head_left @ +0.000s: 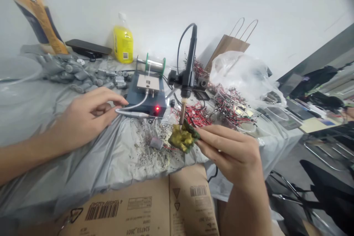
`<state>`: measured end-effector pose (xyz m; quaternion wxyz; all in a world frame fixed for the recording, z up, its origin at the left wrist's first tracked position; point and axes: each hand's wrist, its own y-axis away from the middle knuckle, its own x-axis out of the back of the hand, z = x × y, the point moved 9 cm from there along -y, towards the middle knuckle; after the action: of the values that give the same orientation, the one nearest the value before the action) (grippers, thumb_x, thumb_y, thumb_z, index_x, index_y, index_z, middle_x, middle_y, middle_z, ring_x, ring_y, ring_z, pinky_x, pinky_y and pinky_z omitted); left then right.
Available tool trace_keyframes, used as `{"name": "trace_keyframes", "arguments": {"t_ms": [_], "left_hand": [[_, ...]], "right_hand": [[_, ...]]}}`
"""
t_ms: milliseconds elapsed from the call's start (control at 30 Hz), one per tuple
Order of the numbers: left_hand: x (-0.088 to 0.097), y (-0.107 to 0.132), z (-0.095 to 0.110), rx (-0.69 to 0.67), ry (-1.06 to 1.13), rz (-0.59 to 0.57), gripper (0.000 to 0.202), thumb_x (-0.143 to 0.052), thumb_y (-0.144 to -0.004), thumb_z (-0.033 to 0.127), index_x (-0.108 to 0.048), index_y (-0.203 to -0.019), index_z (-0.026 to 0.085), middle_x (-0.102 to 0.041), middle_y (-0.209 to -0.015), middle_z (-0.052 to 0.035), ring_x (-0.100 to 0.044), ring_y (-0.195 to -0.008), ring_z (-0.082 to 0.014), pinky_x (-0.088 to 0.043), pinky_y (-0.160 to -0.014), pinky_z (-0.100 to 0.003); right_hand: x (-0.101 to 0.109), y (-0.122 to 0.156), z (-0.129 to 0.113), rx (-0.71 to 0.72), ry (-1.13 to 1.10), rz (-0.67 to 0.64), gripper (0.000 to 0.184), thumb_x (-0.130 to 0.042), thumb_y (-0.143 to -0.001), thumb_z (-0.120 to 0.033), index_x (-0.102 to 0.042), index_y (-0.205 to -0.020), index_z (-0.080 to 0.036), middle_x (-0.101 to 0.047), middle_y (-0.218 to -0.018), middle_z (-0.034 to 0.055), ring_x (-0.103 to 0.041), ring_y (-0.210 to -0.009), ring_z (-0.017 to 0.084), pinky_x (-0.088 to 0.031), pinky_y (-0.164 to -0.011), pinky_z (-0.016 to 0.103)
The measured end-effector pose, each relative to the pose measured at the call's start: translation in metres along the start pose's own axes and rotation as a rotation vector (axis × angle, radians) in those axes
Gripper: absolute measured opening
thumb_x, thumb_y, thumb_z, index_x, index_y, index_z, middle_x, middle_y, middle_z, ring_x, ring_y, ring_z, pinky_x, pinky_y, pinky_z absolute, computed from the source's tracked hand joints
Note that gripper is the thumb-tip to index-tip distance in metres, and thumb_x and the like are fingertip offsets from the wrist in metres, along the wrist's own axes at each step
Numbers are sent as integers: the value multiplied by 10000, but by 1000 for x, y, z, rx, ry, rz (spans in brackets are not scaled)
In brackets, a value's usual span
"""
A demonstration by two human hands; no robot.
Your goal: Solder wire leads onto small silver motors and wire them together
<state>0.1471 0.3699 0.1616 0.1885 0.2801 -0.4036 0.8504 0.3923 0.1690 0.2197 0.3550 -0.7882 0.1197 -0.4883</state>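
Soldering iron [189,70] clamped upright in stand [179,80], freeing both hands: fingers of the right hand [229,151] pinch green circuit board [182,138] against its tip; fingers of the left hand [85,118] curl loosely beside white cable [132,112].

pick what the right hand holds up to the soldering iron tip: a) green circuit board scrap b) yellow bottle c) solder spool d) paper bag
a, since the right hand pinches the green circuit board scrap right at the soldering iron tip.
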Motion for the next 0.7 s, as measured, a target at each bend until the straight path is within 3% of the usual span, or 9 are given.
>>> {"name": "trace_keyframes", "arguments": {"t_ms": [133, 500, 700], "left_hand": [[0, 1, 1, -17, 5, 4, 247, -572, -982, 218, -768, -1125, 264, -718, -1098, 9, -654, -796, -96, -476, -632, -199], [1, 0, 3, -28, -8, 15, 218, -586, -1002, 252, -776, -1109, 247, -729, -1097, 3, -630, -755, -100, -449, -616, -227], [1, 0, 3, -26, -12, 33, 206, -592, -1016, 279, -773, -1110, 250, -727, -1096, 10, -602, -715, -90, -435, -597, -228]], "right_hand": [[4, -1, 0, -52, 86, 43, 197, -773, -1002, -91, -875, -1130, -200, -858, -1016, 60, -814, -823, 165, -668, -744, 258], [12, -4, -16, -107, 160, 92, 173, -725, -1019, -82, -824, -1098, -200, -829, -994, 50, -771, -818, 151, -647, -764, 273], [1, -8, -25, -58, 158, -7, 148, -701, -1041, -83, -810, -1109, -157, -826, -1020, 71, -777, -863, 144, -634, -781, 256]]}}
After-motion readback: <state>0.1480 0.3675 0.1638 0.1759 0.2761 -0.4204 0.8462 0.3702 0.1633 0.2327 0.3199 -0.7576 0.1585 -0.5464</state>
